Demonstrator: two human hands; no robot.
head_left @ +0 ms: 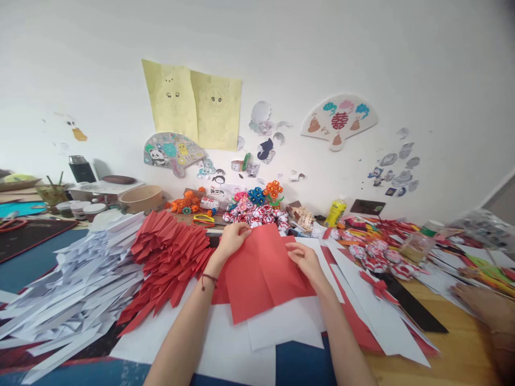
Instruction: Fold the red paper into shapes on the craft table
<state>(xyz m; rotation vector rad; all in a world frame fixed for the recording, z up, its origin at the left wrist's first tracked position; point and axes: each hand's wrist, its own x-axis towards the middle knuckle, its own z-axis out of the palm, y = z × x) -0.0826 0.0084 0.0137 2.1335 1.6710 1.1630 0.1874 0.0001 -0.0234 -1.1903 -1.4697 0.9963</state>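
A red sheet of paper with a crease down its middle is in front of me, tilted over other sheets. My left hand pinches its upper left corner between thumb and fingers. At the sheet's right edge, the fingers of my right hand are closed on the paper. Beneath it lie more red paper and white sheets. To the left of my left hand rises a pile of folded red paper strips, beside a larger heap of folded white strips.
Red-and-white paper flowers, yellow scissors and a yellow bottle stand along the wall. White sheets and a black strip lie on the right. Another person's hand rests at the far right.
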